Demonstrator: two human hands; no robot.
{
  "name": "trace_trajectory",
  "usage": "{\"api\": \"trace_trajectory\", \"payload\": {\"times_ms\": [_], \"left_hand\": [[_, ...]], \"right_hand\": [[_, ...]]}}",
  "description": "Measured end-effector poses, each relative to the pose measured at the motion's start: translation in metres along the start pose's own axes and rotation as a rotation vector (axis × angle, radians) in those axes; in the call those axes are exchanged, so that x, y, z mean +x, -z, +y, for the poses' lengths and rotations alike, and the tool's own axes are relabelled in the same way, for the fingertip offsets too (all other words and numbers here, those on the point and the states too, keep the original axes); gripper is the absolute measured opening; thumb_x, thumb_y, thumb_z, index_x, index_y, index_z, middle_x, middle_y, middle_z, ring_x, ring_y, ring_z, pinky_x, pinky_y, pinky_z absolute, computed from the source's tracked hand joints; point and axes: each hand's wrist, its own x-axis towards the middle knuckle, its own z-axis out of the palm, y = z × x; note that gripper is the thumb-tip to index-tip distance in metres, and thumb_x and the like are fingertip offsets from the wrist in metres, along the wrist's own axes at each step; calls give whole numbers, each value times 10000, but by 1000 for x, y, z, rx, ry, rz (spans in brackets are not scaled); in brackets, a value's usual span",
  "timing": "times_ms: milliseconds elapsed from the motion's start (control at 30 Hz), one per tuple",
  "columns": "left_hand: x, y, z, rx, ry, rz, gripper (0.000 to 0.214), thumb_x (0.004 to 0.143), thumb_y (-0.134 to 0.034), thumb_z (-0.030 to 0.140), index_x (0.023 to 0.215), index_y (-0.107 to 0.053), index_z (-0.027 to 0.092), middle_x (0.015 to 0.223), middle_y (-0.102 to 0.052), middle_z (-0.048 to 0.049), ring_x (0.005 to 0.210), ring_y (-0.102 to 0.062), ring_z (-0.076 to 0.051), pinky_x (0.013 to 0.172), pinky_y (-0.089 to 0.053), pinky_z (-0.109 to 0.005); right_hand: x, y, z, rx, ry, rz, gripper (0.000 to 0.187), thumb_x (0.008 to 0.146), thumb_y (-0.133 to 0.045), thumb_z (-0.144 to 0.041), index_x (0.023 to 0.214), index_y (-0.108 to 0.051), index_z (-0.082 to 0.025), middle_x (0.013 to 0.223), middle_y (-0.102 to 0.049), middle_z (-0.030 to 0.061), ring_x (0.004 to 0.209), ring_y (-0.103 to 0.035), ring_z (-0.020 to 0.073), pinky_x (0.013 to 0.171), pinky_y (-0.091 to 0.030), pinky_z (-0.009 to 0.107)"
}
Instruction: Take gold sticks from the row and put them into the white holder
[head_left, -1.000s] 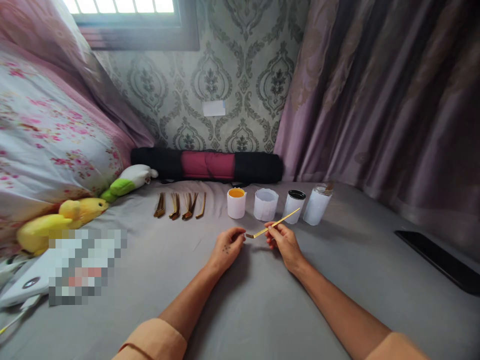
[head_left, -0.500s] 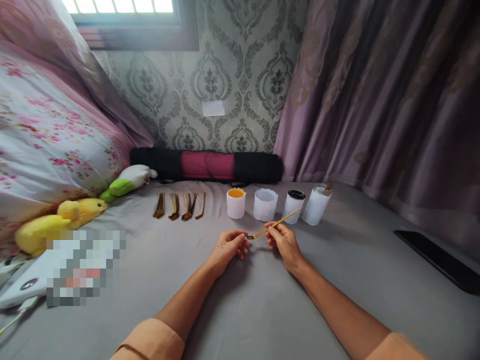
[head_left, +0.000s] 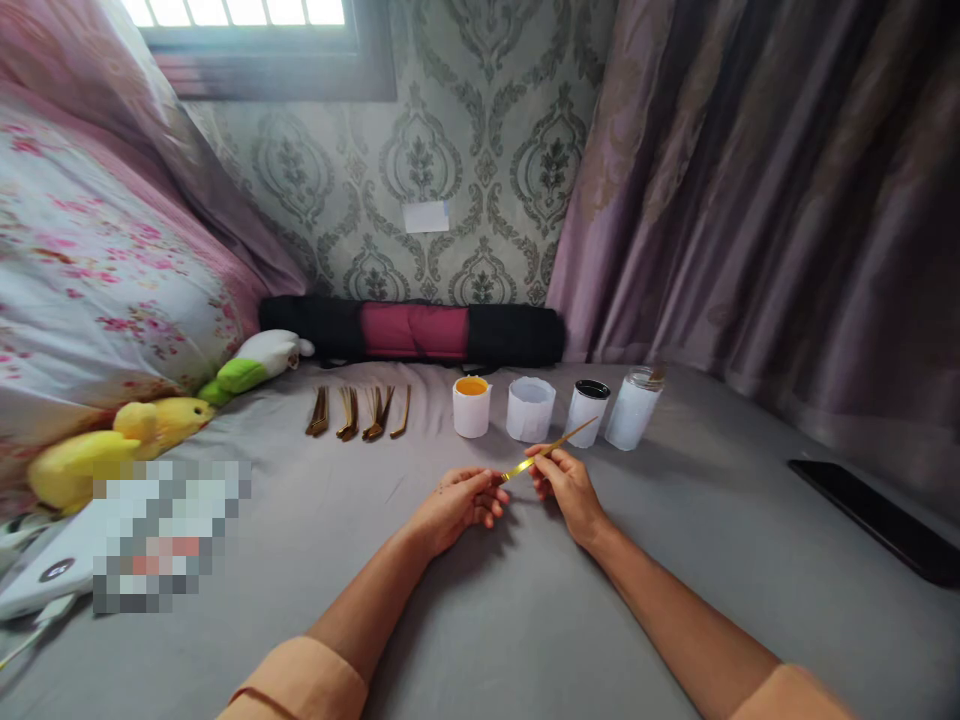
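The person's right hand [head_left: 568, 490] pinches a slim golden stick [head_left: 519, 468] near its middle, thumb against fingertips, the grip pressed together. The left hand [head_left: 459, 508] closes thumb and forefinger on the stick's near-left end, its other fingers loosely curled and apart. The stick slants up to the far right, above the grey sheet [head_left: 480, 630]. Beyond it stand four paper-wrapped containers [head_left: 472, 415]; similar bent sticks [head_left: 347, 415] lie in groups at far left.

The thin stick [head_left: 519, 468] is golden, the sheet [head_left: 300, 540] plain grey, the far wallpaper [head_left: 487, 165] grey damask, the right curtain [head_left: 705, 220] mauve.
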Motion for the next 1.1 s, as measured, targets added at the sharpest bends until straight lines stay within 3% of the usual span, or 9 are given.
{"api": "trace_trajectory", "payload": {"times_ms": [700,1100], "left_hand": [[0,2,0,-30,46,-23,185,738,-539,226,867,-560,95,691,-607,-60,497,-529,-74,447,-394,-181],[0,3,1,-55,70,8,139,736,-530,191,825,-557,87,652,-599,-54,475,-525,-73,421,-386,-176]], "right_hand": [[1,3,5,33,-6,-37,206,702,-487,-289,836,-586,-168,621,-535,-15,493,-468,76,415,-346,191],[3,7,4,69,-13,36,213,688,-495,-304,826,-592,-174,616,-527,-16,488,-465,76,401,-343,186]]}}
